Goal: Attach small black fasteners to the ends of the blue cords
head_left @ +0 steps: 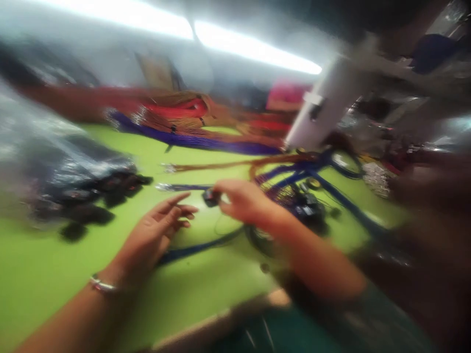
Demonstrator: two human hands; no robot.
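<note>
My right hand pinches a small black connector housing between thumb and fingers, a little above the table. Just left of it is my left hand, its fingers apart and holding nothing. A metal bracelet circles the left wrist. Behind the hands lie a thin brown wire bundle and a short dark wire bundle, both with shiny terminals at their left ends. A blue sleeved cable runs beneath the hands. Motion blur smears fine detail.
Black connectors in a clear plastic bag lie at left on the green table. Long purple wires and red wires stretch across the back. A wire harness with black parts is at right, near a slanted white post.
</note>
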